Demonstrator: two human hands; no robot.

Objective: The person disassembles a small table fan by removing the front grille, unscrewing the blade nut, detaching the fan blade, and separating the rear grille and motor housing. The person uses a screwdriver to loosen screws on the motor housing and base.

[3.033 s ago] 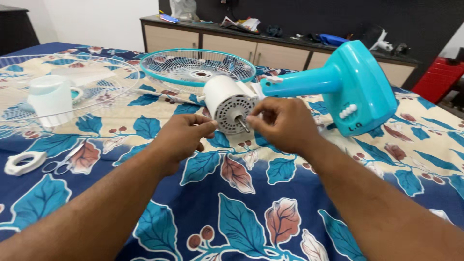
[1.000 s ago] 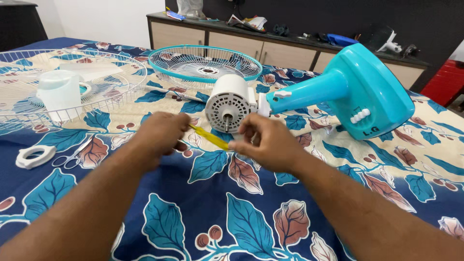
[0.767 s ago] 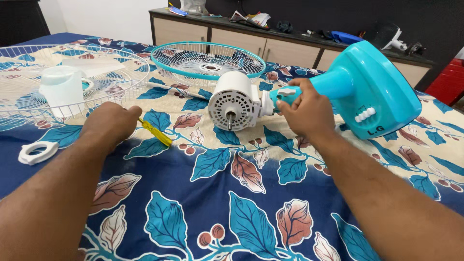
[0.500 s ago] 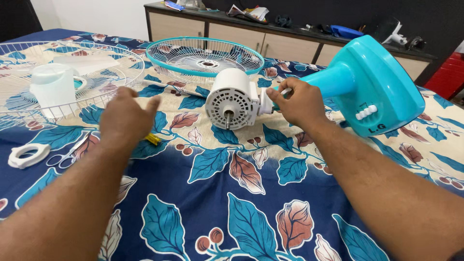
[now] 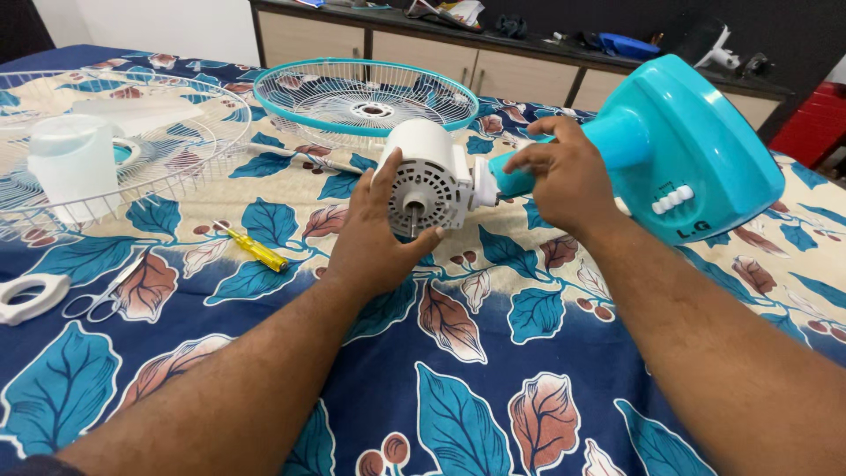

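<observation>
Left hand (image 5: 374, 238) cups motor (image 5: 427, 176) (fingers spread); right hand (image 5: 564, 181) grips neck (image 5: 608, 141).

Plastic fan parts on printed cloth

The motor housing (image 5: 429, 176) is matt white plastic with a bare metal shaft; the teal fan stand (image 5: 683, 145) is glossy, smooth plastic; the bedsheet (image 5: 458, 353) is soft matt cloth; the wire guard (image 5: 132, 132) is thin white-coated metal.

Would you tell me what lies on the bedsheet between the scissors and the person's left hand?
In the head view, a yellow-handled screwdriver lies between the scissors and the left hand, on the leaf-patterned sheet.
</observation>
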